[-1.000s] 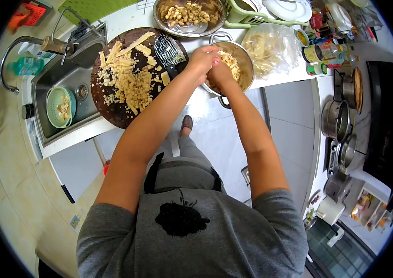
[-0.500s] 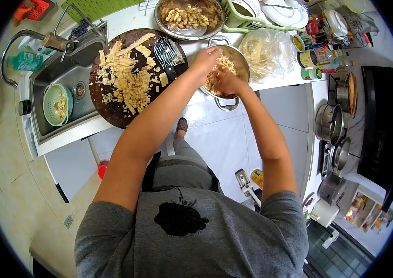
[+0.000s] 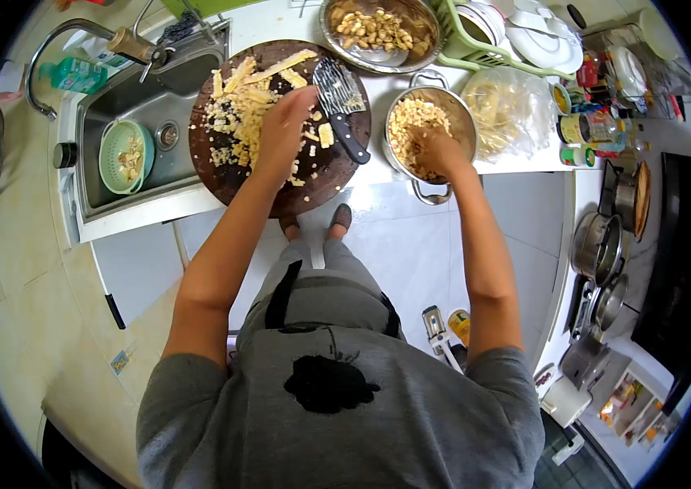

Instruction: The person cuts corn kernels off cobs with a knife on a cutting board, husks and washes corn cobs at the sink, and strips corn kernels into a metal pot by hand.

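Note:
Over the round dark cutting board (image 3: 325, 183), my left hand (image 3: 283, 130) is by the pile of pale yellow chopped food (image 3: 235, 118). Its fingers look stretched out, partly hidden and slightly blurred. Just right of it lies a knife (image 3: 344, 106) with a black handle, pale bits stuck to its wide blade. My right hand (image 3: 437, 151) reaches into a two-handled steel pot (image 3: 465, 122). Its fingers are down among small chopped pieces (image 3: 419, 114) and cannot be made out.
Behind the pot stands a metal bowl (image 3: 431, 53) of light brown lumpy food. A clear plastic bag (image 3: 512, 114) and a green dish rack (image 3: 476, 61) are to the right. At left, a sink (image 3: 101, 118) holds a green colander (image 3: 109, 171).
My left hand has moved left from the pot to above the cutting board. The right hand stays in the pot. The view has shifted, and the knife now shows fully.

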Available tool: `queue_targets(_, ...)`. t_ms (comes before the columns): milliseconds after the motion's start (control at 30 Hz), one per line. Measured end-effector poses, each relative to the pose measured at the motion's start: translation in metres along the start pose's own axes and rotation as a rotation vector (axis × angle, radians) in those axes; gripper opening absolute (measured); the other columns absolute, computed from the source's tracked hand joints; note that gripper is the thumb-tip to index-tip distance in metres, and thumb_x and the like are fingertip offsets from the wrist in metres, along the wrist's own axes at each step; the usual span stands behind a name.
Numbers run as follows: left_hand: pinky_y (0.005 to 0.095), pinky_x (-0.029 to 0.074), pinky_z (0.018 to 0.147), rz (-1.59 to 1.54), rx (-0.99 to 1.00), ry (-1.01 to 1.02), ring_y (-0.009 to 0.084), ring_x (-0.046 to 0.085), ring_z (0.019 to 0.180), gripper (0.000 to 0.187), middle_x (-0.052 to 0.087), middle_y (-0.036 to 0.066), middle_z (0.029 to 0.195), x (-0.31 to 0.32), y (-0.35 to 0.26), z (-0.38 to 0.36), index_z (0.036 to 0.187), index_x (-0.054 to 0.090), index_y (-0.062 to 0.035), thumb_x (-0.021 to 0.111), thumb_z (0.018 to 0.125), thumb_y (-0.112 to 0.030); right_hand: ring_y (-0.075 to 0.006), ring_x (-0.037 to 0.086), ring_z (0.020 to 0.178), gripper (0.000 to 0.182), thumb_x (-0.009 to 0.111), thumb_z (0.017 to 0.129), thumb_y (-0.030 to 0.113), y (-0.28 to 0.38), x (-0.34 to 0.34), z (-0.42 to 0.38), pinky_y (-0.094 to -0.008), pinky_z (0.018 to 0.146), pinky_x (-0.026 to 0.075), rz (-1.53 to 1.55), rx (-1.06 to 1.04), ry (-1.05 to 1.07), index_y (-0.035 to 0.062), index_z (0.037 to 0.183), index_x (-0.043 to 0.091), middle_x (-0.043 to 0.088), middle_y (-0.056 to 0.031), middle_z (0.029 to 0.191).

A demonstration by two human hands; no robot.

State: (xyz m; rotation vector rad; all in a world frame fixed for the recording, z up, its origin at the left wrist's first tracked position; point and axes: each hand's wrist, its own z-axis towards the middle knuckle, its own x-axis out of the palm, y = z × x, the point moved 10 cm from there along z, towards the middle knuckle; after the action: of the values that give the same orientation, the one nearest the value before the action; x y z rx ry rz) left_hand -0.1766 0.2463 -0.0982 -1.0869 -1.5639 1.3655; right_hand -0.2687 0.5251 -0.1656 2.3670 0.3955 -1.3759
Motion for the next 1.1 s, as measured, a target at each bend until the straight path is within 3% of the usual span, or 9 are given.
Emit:
queue_targets(100,0.0388,0.043,0.098,0.399,0.213,-0.256,0.0281,0.057,0.114,0.041,0.062,0.015,0.122,-0.079,0.01,-0.027,0.124,0.059,0.0004,0.057,0.096,-0.028,-0.0346,0.065,0.098,0.047,0.058,0.081,0.006,0.002,-0.049,-0.019,-0.042,0.087,0.052,0.106,0.136,-0.279,0.0189,0.126,0.061,0.057,-0.0231,0.126)
queue_targets(200,0.0465,0.035,0.105,0.925,0.526,-0.317,0.0372,0.047,0.126,0.053,0.052,0.02,0.135,-0.102,0.012,-0.061,0.134,0.052,-0.0029,0.061,0.092,-0.032,-0.0328,0.066,0.096,0.04,0.053,0.083,0.0,0.049,-0.076,-0.045,-0.0371,0.085,0.052,0.357,0.042,-0.456,0.0124,0.119,0.066,0.064,-0.0203,0.117)
queue_targets(233,0.0562,0.024,0.11,0.981,0.436,-0.261,0.0429,0.03,0.137,0.07,0.035,0.021,0.149,-0.102,0.034,-0.068,0.144,0.041,-0.0092,0.064,0.087,-0.042,-0.0295,0.066,0.094,0.039,0.051,0.084,-0.004,0.072,-0.078,-0.052,-0.0328,0.085,0.051,0.531,-0.069,-0.578,0.0074,0.118,0.065,0.067,-0.0181,0.108)
queue_targets(300,0.0609,0.02,0.11,1.152,0.444,-0.147,0.043,0.023,0.141,0.074,0.027,0.02,0.154,-0.084,0.047,-0.089,0.146,0.038,-0.0126,0.063,0.086,-0.048,-0.0247,0.063,0.107,0.04,0.05,0.085,-0.006,0.12,-0.052,-0.057,-0.0335,0.09,0.048,0.763,-0.154,-0.626,0.0048,0.123,0.062,0.066,-0.0143,0.117)
queue_targets(433,0.0666,0.017,0.108,1.271,0.393,-0.076,0.044,0.015,0.144,0.078,0.018,0.02,0.157,-0.075,0.062,-0.084,0.148,0.037,-0.0164,0.061,0.085,-0.056,-0.0346,0.05,0.126,0.039,0.054,0.094,0.006,0.214,0.008,-0.037,-0.0388,0.107,0.038,0.773,-0.305,-0.548,0.0042,0.133,0.052,0.053,-0.0202,0.135)
queue_targets(567,0.0634,0.02,0.109,1.229,0.39,-0.231,0.045,0.019,0.142,0.075,0.019,0.022,0.156,-0.09,0.055,-0.047,0.149,0.035,-0.0133,0.06,0.088,-0.05,-0.0428,0.034,0.135,0.049,0.054,0.094,0.01,0.243,0.027,-0.01,-0.0458,0.111,0.031,0.679,-0.274,-0.68,0.002,0.141,0.042,0.035,-0.026,0.146)
queue_targets(667,0.057,0.023,0.111,0.946,0.472,-0.283,0.0445,0.025,0.14,0.071,0.023,0.024,0.154,-0.098,0.055,-0.022,0.149,0.033,-0.0112,0.059,0.09,-0.042,-0.0426,0.036,0.133,0.048,0.052,0.095,0.011,0.256,0.03,0.009,-0.0467,0.109,0.031,0.663,-0.236,-0.765,0.0018,0.142,0.042,0.035,-0.0266,0.146)
queue_targets(833,0.0434,0.04,0.104,0.819,0.593,-0.265,0.0365,0.053,0.118,0.036,0.057,0.016,0.13,-0.091,0.038,-0.01,0.125,0.061,-0.0059,0.049,0.096,-0.024,-0.0419,0.044,0.127,0.041,0.043,0.1,0.016,0.272,0.029,0.029,-0.0461,0.107,0.033,0.724,-0.15,-0.836,-0.0003,0.137,0.047,0.047,-0.027,0.137)
queue_targets(1100,0.0361,0.042,0.1,0.277,0.3,-0.239,0.029,0.059,0.113,0.047,0.064,0.015,0.119,-0.091,0.06,-0.003,0.115,0.066,-0.0013,0.029,0.106,-0.029,-0.0305,0.049,0.126,0.041,0.04,0.103,0.021,0.265,0.03,0.034,-0.038,0.107,0.036,1.316,-0.102,-0.766,-0.0049,0.132,0.051,0.053,-0.0204,0.134)
